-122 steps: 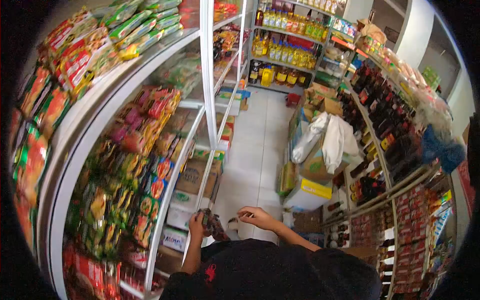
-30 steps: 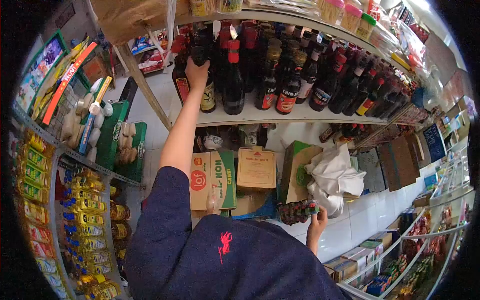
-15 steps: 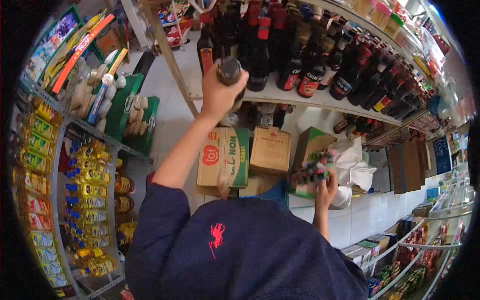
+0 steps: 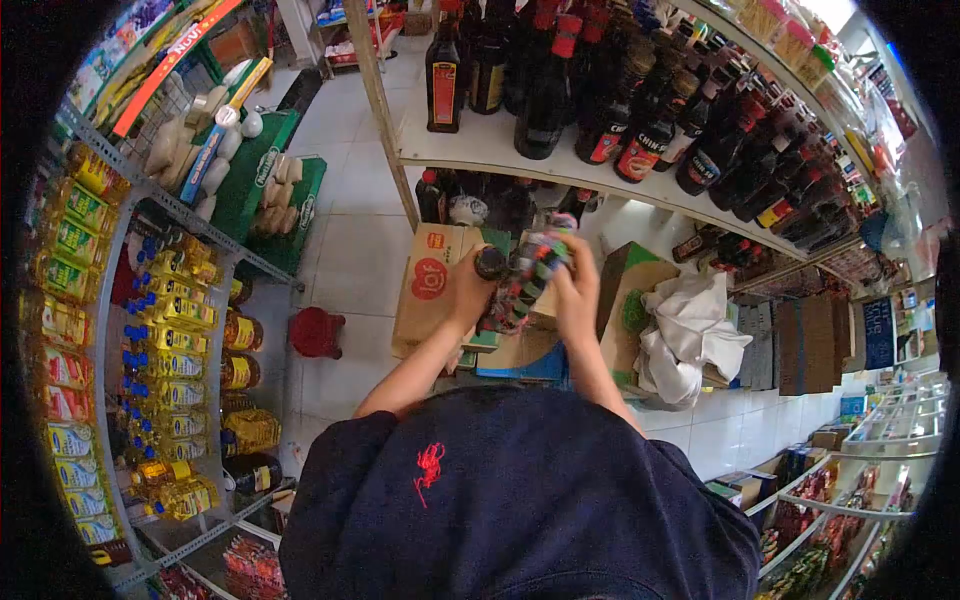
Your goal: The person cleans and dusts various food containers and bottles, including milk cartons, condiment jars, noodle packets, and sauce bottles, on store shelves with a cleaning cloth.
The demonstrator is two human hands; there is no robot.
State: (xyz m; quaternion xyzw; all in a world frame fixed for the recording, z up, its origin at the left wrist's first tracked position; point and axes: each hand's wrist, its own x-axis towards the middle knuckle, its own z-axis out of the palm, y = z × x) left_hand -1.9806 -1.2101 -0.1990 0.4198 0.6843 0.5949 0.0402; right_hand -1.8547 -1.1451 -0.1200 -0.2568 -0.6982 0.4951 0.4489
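In front of my chest, my left hand is wrapped round a dark bottle, whose black cap points up at me. My right hand grips a bunched multicoloured cloth, partly smeared by motion, right beside the bottle. Most of the bottle's body is hidden behind my left hand and the cloth. Below both hands stands a cardboard box with a red round logo. Ahead, a shelf carries rows of dark sauce bottles with red caps.
A white cloth lies over an open carton to the right. On the floor at left is a red stool. A rack of yellow oil bottles lines the left side; flattened cardboard leans at right.
My left hand has come down from the shelf's edge with the bottle. My right hand has brought the cloth leftward and up to it, and the two hands are now close together.
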